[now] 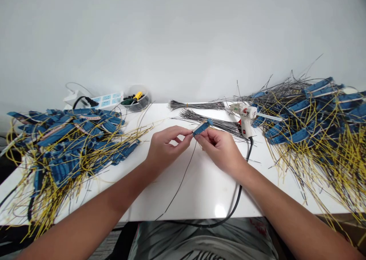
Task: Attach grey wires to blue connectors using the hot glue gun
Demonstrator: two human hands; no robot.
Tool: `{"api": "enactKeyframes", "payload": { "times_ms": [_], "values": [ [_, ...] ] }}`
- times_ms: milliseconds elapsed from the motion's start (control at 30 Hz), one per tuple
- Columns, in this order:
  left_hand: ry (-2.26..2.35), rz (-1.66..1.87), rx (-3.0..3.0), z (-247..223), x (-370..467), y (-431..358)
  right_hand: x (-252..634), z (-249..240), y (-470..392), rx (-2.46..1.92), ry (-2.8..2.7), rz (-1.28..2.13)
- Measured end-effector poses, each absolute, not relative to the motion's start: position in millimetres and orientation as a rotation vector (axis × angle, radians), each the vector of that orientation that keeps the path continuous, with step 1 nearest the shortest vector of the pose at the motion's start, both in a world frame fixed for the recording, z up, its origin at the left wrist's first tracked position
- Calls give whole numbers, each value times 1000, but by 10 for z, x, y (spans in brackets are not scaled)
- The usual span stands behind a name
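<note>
A small blue piece (pixel 201 127) with a pale strip is held up over the middle of the white table (pixel 183 199). My left hand (pixel 169 143) pinches its left end, thumb and forefinger pressed together. My right hand (pixel 219 147) grips the lower right side of the same piece with curled fingers. From the left end a thin dark wire (pixel 183 178) hangs down toward the table's front edge. What else lies between the fingertips is too small to tell.
Blue pieces with yellow wires pile up at left (pixel 65 164) and right (pixel 303 126). A glue gun (pixel 245 121) with a black cable stands right of two dark wire bundles (pixel 200 105). A power strip (pixel 107 100) and a round tub (pixel 137 106) sit at the back left.
</note>
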State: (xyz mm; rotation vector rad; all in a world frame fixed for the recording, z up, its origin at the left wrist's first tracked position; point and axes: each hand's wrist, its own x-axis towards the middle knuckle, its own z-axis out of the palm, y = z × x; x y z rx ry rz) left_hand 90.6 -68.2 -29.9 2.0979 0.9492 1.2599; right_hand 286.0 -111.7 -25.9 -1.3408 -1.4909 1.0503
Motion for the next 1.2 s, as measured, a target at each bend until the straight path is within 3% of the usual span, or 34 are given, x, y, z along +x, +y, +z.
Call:
{"api": "enactKeyframes", "payload": {
  "times_ms": [467, 1200],
  "values": [
    [951, 993, 1602, -348, 867, -600, 2882, -298, -1067, -1275, -1424, 1135],
    [861, 1119, 1608, -352, 936, -663, 2875, -359, -1058, -1216, -1351, 1143]
  ]
}}
